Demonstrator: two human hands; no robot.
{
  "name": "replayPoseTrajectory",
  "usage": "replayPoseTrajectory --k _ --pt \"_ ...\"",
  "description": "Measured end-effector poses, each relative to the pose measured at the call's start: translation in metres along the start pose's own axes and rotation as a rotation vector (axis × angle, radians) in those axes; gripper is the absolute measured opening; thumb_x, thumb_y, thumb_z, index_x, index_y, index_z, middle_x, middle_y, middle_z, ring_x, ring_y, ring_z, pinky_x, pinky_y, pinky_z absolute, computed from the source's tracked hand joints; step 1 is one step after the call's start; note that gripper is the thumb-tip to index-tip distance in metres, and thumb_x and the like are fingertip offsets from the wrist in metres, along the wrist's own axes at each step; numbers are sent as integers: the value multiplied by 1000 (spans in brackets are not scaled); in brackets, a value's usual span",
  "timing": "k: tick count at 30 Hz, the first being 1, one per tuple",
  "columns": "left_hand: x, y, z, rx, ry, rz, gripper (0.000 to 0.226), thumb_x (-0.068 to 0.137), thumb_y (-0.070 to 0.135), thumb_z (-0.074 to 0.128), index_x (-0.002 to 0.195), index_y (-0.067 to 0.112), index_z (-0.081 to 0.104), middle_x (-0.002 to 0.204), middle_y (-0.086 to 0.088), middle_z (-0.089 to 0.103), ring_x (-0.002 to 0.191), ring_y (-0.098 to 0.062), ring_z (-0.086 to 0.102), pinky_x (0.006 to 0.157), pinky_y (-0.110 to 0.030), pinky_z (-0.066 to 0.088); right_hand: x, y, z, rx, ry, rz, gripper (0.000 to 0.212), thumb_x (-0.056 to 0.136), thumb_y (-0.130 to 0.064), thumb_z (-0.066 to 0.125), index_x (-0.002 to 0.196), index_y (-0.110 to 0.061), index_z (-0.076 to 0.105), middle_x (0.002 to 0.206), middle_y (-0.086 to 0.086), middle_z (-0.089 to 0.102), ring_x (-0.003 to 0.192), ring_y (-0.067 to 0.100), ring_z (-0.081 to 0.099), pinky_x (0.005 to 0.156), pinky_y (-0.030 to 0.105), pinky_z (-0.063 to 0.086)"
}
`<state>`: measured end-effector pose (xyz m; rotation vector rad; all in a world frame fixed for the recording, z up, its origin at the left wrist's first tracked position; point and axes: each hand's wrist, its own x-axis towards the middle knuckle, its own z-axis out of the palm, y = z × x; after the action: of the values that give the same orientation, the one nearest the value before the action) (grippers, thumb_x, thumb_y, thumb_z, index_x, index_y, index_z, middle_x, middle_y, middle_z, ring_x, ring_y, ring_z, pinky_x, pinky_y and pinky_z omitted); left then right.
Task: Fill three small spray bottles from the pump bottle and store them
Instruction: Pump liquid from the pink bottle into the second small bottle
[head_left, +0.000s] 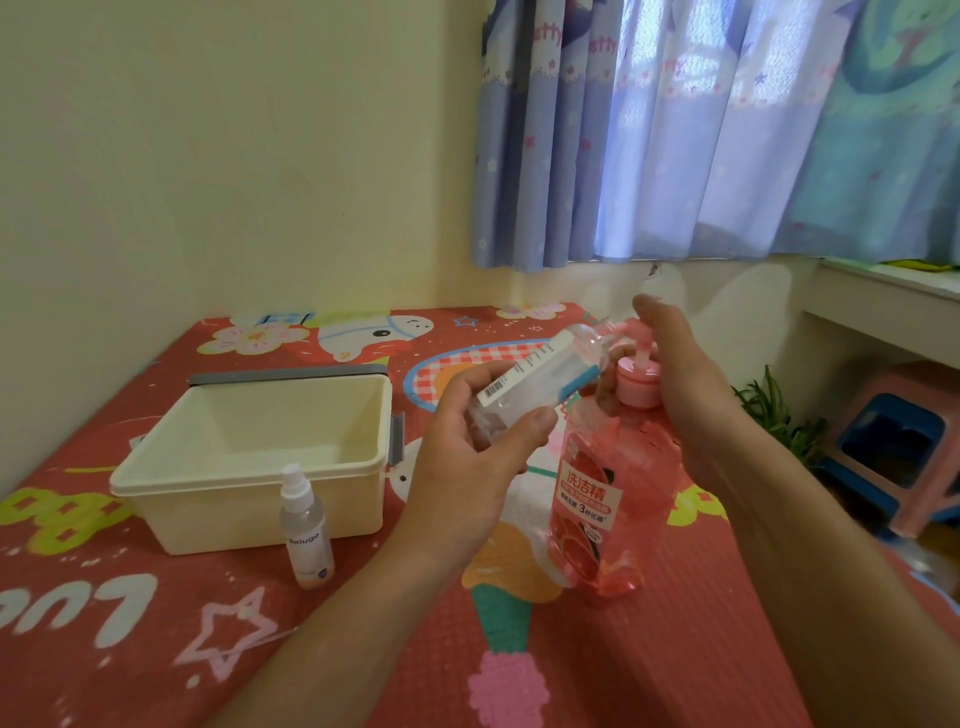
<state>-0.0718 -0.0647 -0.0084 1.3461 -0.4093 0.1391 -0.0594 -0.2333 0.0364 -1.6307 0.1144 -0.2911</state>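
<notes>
- Left hand (483, 457) curled round the small clear bottle (540, 376), thumb on the near side. The bottle is held in the air, tilted, with its neck end up and to the right at the pump head (636, 332).
- Right hand (675, 374) wrapped round the top of the pink pump bottle (608, 499). Fingertips show at the collar and the thumb is raised above the pump head.
- Pump bottle stands upright on the red mat (675, 649), right of centre and near.
- Second spray bottle (304, 525) stands capped and upright, just beside the near wall of the cream storage bin (244, 486) on the left. No third bottle in view.
- Judged step: pumping into the held bottle. Where the nozzle meets the neck is blurred, so alignment is unclear.
- Risk: the neck is narrow and the bottle tilted, so a pump stroke off-centre would put liquid on the fingers and mat.
- Risk: a hard one-handed press could rock the pump bottle or shift the nozzle off the neck.
- Risk: soapy fingers could make the clear bottle slip.
- Risk: tilting it further would spill what is inside.
</notes>
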Motion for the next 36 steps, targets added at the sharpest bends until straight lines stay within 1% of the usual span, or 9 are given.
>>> replayPoseTrajectory --k 4,7,11,16,19,23,27,30,36 --pt "1 -2 0 16 9 4 35 82 21 74 107 38 56 103 -3 68 93 -24 68 63 -15 51 1 -1 0 -15 13 9 56 96 -49 39 57 -14 60 55 11 60 44 14 54 49 29 35" --pt "1 -3 -2 19 3 -1 36 82 21 74 108 38 57 105 -3 68 94 -23 69 64 -16 52 1 -1 0 11 17 10 53 95 -46 41 55 -16 60 58 13 61 46 15 55 49 30 34" --pt "0 1 -1 -46 -33 -23 31 86 15 67 112 29 57 99 -5 68 76 -7 67 63 -16 50 1 0 0 -11 8 0 61 93 -59 39 60 -13 62 59 13 62 52 18 57 58 35 37" --pt "-1 1 0 -34 -1 -26 30 87 17 67 113 26 55 93 -10 69 65 -1 64 61 -14 50 2 0 0 -22 5 -8 54 97 -47 38 62 -11 60 57 12 62 45 13 55 53 32 36" --pt "-1 0 -2 -44 10 -34 29 85 17 69 110 26 56 88 -5 71 70 -5 66 61 -16 51 1 0 0 -14 9 -2 55 96 -48 38 60 -12 60 56 11 61 46 14 55 53 32 36" --pt "1 -1 -1 -37 30 -20 35 82 17 71 114 24 58 92 -3 70 78 -12 69 63 -18 52 0 0 -1 -1 4 20 64 92 -62 40 58 -12 62 58 13 62 57 21 58 60 35 40" --pt "-2 0 1 -54 46 -31 34 81 17 71 111 26 59 94 -4 70 78 -10 70 62 -16 53 2 0 -1 -28 3 4 57 95 -50 38 59 -13 60 58 13 62 48 14 58 53 32 36" --pt "-3 0 0 -53 56 -41 39 72 29 73 109 31 60 97 -4 71 81 -14 70 64 -17 53 1 0 -1 -35 1 -12 53 96 -45 38 61 -11 59 56 11 61 46 13 56 52 31 35" --pt "-2 0 2 -50 42 -21 39 74 27 72 111 28 58 101 -4 70 86 -15 70 65 -18 53 1 0 0 2 9 14 63 92 -60 41 53 -15 63 60 15 63 52 19 56 57 34 39"
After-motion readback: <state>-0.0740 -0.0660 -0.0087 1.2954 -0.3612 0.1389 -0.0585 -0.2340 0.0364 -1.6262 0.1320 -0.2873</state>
